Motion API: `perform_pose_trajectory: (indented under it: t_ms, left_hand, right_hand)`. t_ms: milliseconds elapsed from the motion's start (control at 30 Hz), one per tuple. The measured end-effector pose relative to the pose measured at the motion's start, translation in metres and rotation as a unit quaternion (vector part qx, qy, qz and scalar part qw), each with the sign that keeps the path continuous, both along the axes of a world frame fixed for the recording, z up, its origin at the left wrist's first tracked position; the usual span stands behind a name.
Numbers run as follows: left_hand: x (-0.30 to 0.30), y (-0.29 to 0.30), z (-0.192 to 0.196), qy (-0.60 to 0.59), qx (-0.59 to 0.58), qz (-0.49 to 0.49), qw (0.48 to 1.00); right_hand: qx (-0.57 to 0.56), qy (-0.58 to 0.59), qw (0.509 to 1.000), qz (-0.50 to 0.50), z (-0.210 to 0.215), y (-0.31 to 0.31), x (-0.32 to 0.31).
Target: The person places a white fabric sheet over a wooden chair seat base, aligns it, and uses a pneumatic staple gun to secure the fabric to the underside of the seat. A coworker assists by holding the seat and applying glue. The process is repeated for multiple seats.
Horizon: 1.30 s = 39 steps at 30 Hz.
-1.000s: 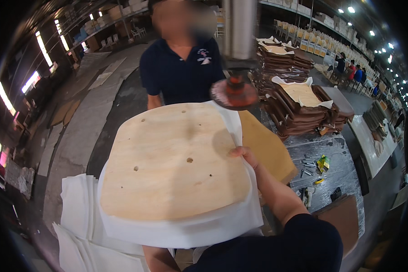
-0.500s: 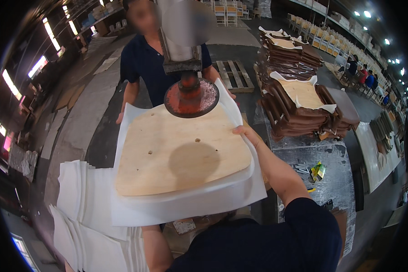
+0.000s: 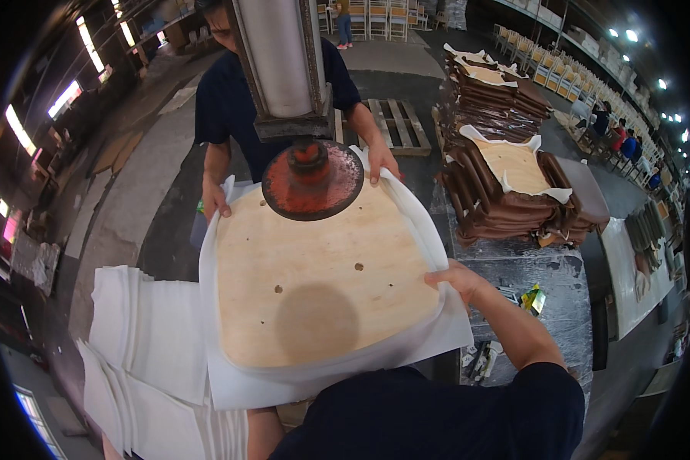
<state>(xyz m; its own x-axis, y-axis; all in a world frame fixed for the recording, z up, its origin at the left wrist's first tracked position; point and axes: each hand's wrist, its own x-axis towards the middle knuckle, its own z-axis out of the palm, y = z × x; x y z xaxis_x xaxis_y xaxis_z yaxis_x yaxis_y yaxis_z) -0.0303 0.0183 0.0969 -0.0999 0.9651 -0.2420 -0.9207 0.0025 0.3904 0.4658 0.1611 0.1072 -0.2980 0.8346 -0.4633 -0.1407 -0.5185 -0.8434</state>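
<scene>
One drilled plywood seat panel (image 3: 330, 280) sits in the centre of the frame on a white sheet (image 3: 268, 389). You seem to be lining both up beneath the round red-and-black press pad (image 3: 316, 201), which hangs over the panel's far part. The next move, as far as can be judged, calls for squaring panel and sheet while all fingers stay clear of that pad.

Your right hand (image 3: 458, 280), right of centre, is clamped on the panel's edge and the sheet, thumb on top, the other fingers mostly hidden. You show only your left forearm (image 3: 264, 435) at the lower edge; your left hand is hidden, so its hold cannot be told. Opposite you, toward the upper centre, the co-worker's left hand (image 3: 382, 162) and the co-worker's right hand (image 3: 217, 199) grasp the sheet's far corners.
</scene>
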Motion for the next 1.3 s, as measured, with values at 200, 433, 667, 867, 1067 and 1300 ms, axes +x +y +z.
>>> perform_pose_trajectory:
  t_ms: [200,433,667,867,1067,1300]
  left_hand:
    - [0.009,-0.013,-0.007,-0.029,0.004,-0.004,1.000]
    - [0.014,0.011,-0.044,0.226,-0.113,0.073,0.965]
    - [0.027,0.014,-0.082,0.460,-0.158,0.120,0.865]
    - [0.047,0.021,-0.085,0.666,-0.149,0.131,0.719]
    - [0.052,0.022,-0.093,0.834,-0.126,0.084,0.530]
    - [0.032,0.018,-0.099,0.907,-0.103,0.092,0.398]
  right_hand:
    - [-0.027,-0.064,0.997,-0.043,-0.002,-0.012,-0.002]
    - [0.121,-0.261,0.958,-0.017,-0.047,0.014,0.006]
    - [0.184,-0.457,0.870,0.011,-0.065,0.025,0.006]
    - [0.215,-0.521,0.826,0.003,-0.067,0.018,0.005]
    - [0.180,-0.574,0.794,0.089,-0.068,0.027,0.011]
    - [0.183,-0.563,0.790,0.162,-0.063,0.031,0.003]
